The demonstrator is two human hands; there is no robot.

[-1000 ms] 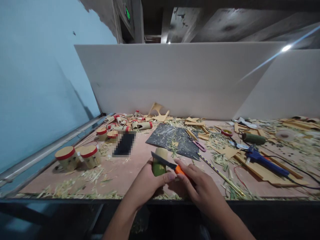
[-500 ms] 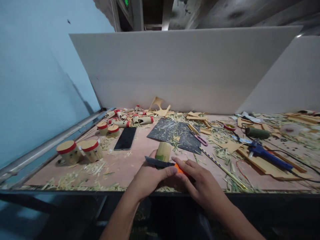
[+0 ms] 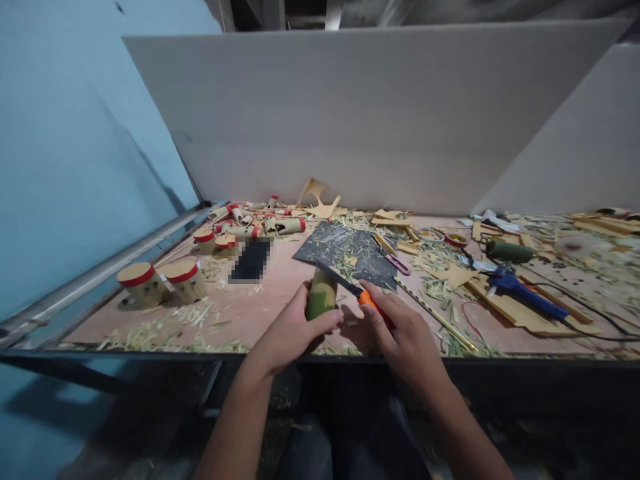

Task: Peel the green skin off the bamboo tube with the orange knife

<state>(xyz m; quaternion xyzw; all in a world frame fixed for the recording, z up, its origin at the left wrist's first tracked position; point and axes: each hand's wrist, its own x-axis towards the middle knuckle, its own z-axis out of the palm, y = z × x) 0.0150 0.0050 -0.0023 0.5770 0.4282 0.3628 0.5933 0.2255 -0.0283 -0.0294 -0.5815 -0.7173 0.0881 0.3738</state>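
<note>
My left hand (image 3: 293, 330) is wrapped round a short green bamboo tube (image 3: 321, 300), held upright just above the near edge of the workbench. My right hand (image 3: 400, 333) grips an orange-handled knife (image 3: 350, 287). Its dark blade lies against the tube's upper right side, near the top rim. Both hands are close together at the front middle of the bench.
A dark cutting mat (image 3: 350, 257) lies just beyond the hands. Red-banded bamboo cups (image 3: 163, 280) and small tubes (image 3: 250, 227) sit at the left, a phone (image 3: 250, 260) beside them. A blue glue gun (image 3: 520, 290), cords, wood scraps and shavings cover the right. White boards wall the back.
The blade was low across the tube half a second ago; it now sits at the tube's top. The view has tilted down a little.
</note>
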